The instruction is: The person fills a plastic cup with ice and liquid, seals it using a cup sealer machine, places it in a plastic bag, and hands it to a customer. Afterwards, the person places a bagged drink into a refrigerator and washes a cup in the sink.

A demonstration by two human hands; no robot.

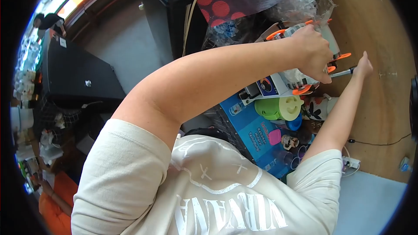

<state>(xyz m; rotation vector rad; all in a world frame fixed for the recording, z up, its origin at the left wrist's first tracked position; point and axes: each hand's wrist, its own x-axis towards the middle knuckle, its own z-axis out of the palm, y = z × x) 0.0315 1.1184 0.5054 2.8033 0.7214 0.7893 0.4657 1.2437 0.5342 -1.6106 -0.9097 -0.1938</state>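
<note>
A cup sealer (272, 85) with orange roller discs, a dark dial and a roll of printed film (298, 78) stands in front of me. My left hand (311, 54) is closed over its upper part, fingers curled down beside an orange disc (342, 56). What those fingers grip is hidden. My right hand (363, 66) is wrapped round the end of the machine's metal lever (342, 73), to the right of my left hand. Just below the sealer is a green lidded jug (278, 107).
A blue printed table cover (244, 124) carries a pink container (274, 137) and clear cups (291, 160). Crumpled clear plastic (307, 4) lies behind the sealer. A wooden panel (379, 117) borders the right, with a power strip (351, 162). Other people (56, 202) are at the far left.
</note>
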